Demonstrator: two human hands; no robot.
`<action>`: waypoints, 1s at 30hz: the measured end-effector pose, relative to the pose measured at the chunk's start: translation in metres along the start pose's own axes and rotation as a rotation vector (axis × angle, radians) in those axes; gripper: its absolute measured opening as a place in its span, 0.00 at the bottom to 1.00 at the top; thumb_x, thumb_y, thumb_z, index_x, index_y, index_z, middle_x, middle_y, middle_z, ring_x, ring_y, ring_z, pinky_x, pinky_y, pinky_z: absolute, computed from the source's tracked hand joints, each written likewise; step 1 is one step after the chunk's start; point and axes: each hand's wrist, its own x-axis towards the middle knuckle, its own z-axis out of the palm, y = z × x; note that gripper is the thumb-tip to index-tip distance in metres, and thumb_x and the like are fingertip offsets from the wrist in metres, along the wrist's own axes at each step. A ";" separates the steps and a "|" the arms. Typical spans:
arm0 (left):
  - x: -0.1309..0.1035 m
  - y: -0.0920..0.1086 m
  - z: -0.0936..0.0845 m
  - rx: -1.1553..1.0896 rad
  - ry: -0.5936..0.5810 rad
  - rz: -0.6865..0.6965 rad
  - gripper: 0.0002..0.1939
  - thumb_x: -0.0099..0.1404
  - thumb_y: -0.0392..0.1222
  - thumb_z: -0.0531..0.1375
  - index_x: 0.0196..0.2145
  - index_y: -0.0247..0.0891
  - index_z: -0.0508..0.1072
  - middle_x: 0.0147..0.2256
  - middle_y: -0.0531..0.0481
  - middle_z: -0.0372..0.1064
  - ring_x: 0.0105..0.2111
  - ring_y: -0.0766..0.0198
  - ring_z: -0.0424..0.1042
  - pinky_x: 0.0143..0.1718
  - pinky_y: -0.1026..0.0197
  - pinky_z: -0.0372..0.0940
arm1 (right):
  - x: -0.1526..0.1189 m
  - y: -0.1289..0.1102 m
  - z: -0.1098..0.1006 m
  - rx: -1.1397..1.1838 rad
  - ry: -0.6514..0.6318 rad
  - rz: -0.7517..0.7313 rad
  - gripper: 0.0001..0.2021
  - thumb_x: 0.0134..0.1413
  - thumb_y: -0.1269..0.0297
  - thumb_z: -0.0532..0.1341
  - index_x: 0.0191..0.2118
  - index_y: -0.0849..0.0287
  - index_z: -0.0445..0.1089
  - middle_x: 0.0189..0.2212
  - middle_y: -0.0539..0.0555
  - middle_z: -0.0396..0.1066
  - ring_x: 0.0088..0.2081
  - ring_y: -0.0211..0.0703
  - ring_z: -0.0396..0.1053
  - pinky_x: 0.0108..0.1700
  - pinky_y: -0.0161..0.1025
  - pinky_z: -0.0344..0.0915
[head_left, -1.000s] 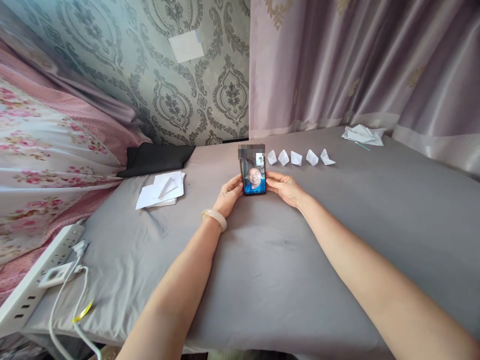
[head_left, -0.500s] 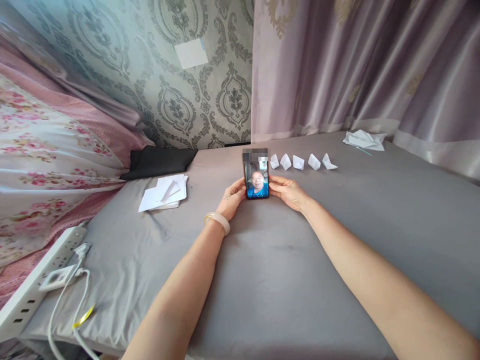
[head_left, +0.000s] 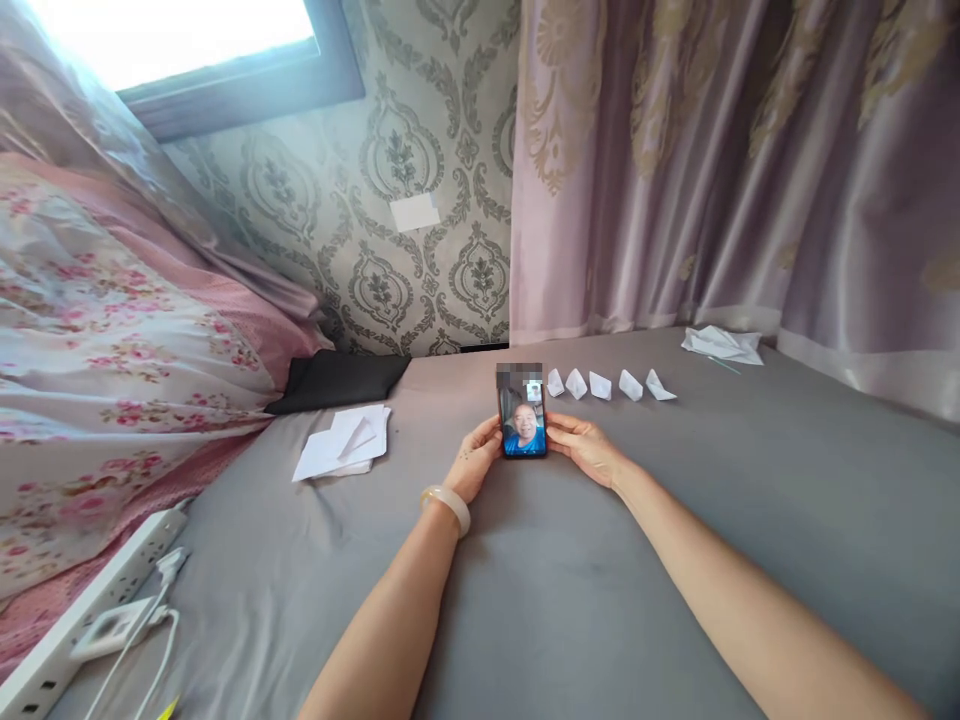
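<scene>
Phone point(head_left: 523, 425) between left hand point(head_left: 476, 460) and right hand point(head_left: 589, 450); window point(head_left: 225, 60) newly in view.
Both hands, part-closed, still grip the phone's side edges, holding it upright at the grey surface point(head_left: 570, 580); from it, folded papers point(head_left: 600, 385) line up toward 3 o'clock, the paper stack point(head_left: 345, 440) at 9.

grey bedsheet point(head_left: 600, 560), pink-flowered white curtain point(head_left: 112, 370), black cloth point(head_left: 341, 380), white papers point(head_left: 345, 440)

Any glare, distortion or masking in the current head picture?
Head view: window blown out white, bluish haze spilling onto the wall; wide-angle stretch towards the edges, plain in the right forearm; pixelated block over the top of the phone.
</scene>
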 end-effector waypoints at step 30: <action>-0.004 0.001 -0.001 0.011 0.005 -0.017 0.30 0.54 0.47 0.69 0.54 0.39 0.73 0.47 0.44 0.75 0.47 0.56 0.72 0.54 0.52 0.61 | 0.002 0.006 -0.005 -0.002 -0.015 -0.018 0.20 0.42 0.57 0.72 0.45 0.52 0.78 0.48 0.54 0.77 0.50 0.52 0.73 0.60 0.54 0.61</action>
